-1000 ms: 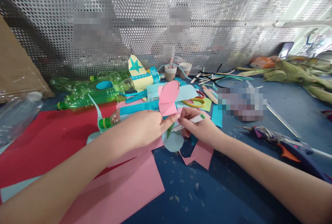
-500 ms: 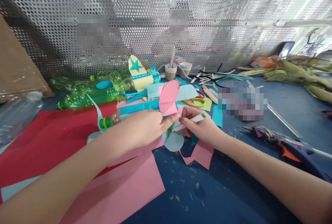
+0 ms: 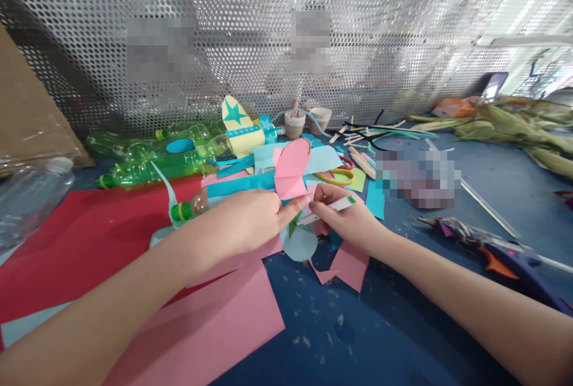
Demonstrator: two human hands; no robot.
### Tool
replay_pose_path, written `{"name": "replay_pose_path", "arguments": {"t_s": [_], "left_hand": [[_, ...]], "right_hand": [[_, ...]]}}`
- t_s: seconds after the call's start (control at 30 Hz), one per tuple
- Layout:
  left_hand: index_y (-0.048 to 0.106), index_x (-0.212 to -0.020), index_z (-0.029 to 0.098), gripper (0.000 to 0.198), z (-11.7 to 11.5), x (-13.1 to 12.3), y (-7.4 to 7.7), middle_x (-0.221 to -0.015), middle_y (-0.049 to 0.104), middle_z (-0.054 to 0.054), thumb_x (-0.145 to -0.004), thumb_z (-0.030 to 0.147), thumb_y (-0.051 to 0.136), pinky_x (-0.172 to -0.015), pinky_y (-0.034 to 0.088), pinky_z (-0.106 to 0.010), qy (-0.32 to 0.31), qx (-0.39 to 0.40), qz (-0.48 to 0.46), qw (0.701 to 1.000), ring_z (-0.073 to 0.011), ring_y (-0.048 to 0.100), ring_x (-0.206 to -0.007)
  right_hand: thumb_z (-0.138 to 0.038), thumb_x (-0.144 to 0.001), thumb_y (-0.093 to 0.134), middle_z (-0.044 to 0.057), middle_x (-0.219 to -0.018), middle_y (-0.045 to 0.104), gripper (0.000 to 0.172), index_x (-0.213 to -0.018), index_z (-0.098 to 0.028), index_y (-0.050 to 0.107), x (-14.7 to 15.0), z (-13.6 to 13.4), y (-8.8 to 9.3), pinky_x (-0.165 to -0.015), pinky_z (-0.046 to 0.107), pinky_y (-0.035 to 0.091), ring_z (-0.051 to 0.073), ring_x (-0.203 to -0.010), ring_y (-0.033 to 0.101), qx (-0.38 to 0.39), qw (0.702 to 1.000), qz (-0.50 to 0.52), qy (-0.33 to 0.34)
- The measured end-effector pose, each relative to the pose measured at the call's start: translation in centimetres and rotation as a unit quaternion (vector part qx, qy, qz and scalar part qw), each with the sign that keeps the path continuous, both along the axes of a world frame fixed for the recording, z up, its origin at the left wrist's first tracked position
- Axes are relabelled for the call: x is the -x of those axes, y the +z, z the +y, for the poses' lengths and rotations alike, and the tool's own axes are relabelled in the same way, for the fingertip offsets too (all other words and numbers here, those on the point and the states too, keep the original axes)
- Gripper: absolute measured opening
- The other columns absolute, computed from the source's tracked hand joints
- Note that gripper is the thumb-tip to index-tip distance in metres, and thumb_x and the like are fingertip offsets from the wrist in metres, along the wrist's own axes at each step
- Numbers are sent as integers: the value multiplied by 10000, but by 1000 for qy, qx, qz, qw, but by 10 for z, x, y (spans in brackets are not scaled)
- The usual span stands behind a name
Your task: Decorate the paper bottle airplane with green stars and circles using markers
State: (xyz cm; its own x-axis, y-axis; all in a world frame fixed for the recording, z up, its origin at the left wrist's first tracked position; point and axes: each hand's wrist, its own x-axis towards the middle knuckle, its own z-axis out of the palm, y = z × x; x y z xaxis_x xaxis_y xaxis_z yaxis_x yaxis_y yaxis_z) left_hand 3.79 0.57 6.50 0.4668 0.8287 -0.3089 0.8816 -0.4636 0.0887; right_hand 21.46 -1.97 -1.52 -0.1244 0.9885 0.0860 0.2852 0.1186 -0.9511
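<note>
My left hand (image 3: 244, 222) is closed over a plastic bottle craft with a green cap (image 3: 183, 212), its index finger pressing at the base of an upright pink paper fin (image 3: 290, 168). My right hand (image 3: 347, 219) grips a white pen with a green cap (image 3: 326, 209), the tip pointing left toward the left index finger. A light blue paper disc (image 3: 299, 243) with a green bit hangs just below the two hands. The bottle's body is mostly hidden under my left hand.
Red paper (image 3: 67, 243) and pink paper (image 3: 215, 320) lie on the blue table (image 3: 380, 326). Green bottles (image 3: 152, 165) and a yellow star-marked craft (image 3: 239, 126) sit behind. Scissors (image 3: 338, 172), sticks, two small cups (image 3: 307, 120) and a glue gun (image 3: 487, 252) lie right. A perforated metal wall (image 3: 268, 28) stands behind.
</note>
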Motion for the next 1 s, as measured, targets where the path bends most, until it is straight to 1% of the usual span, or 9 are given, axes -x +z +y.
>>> {"name": "replay_pose_path", "arguments": {"t_s": [0.17, 0.33, 0.47, 0.57, 0.67, 0.77, 0.87, 0.93, 1.0], "left_hand": [[568, -581, 219, 765, -1, -2, 2, -582, 649, -83, -928, 704, 89, -471, 299, -304, 13, 7, 3, 1000, -212, 570, -496], [517, -531, 225, 754, 2, 4, -2, -545, 613, -72, -922, 715, 97, -479, 317, -311, -6, 11, -26, 1000, -214, 549, -489], [392, -471, 230, 710, 5, 6, -5, -479, 529, -44, -926, 708, 131, -455, 263, -311, -10, -14, -55, 998, -178, 458, -427], [345, -456, 229, 675, 5, 4, -4, -465, 490, -35, -935, 678, 191, -455, 233, -316, -8, -44, -76, 996, -164, 419, -417], [380, -475, 224, 596, 1, 2, -3, -493, 510, -29, -960, 558, 286, -476, 238, -320, -18, -35, -100, 994, -157, 429, -434], [438, -529, 220, 514, -7, 7, -6, -550, 564, -30, -975, 444, 317, -523, 290, -315, -39, -46, -170, 984, -164, 488, -505], [568, -641, 210, 523, -19, 16, -15, -632, 638, -43, -999, 435, 260, -596, 388, -309, -34, -61, -246, 967, -187, 577, -608], [666, -834, 193, 524, -26, 21, -23, -845, 729, -76, -1010, 432, 235, -707, 466, -313, -35, -48, -288, 956, -213, 658, -792], [674, -1048, 177, 504, -33, 24, -33, -1090, 736, -112, -1010, 435, 243, -825, 497, -332, -26, -38, -312, 949, -243, 664, -1005]], "right_hand": [[-279, -760, 551, -68, -404, 523, 155, -653, -245, 444, -1, 1, 0, -453, 240, 364, 119, -394, 495, -2, 1000, 7, 10], [-298, -813, 462, -41, -416, 524, 217, -605, -239, 440, -9, 6, 4, -451, 252, 366, 130, -409, 487, 7, 994, 91, -56], [-292, -814, 493, -29, -429, 549, 227, -596, -231, 501, -14, 11, 4, -463, 253, 367, 137, -434, 504, 37, 996, 82, -9], [-331, -829, 552, -41, -398, 527, 259, -594, -234, 504, -14, 15, 0, -446, 249, 329, 131, -398, 457, 58, 994, 89, -6], [-353, -839, 521, -32, -359, 480, 357, -506, -231, 481, -15, 21, -3, -499, 260, 382, 133, -416, 464, 61, 993, 98, -34], [-313, -830, 481, -51, -312, 386, 355, -484, -237, 456, -16, 24, -2, -528, 264, 406, 139, -418, 462, 71, 992, 95, -40], [-284, -798, 492, -64, -321, 378, 307, -498, -241, 443, -14, 22, 0, -510, 263, 405, 129, -396, 416, 72, 992, 103, -25], [-289, -780, 498, -76, -333, 373, 251, -540, -247, 434, -12, 19, 0, -487, 260, 395, 132, -392, 413, 65, 991, 117, -22], [-319, -786, 502, -76, -344, 373, 273, -543, -250, 399, -10, 17, -1, -497, 261, 409, 131, -403, 421, 54, 989, 133, -23]]}}
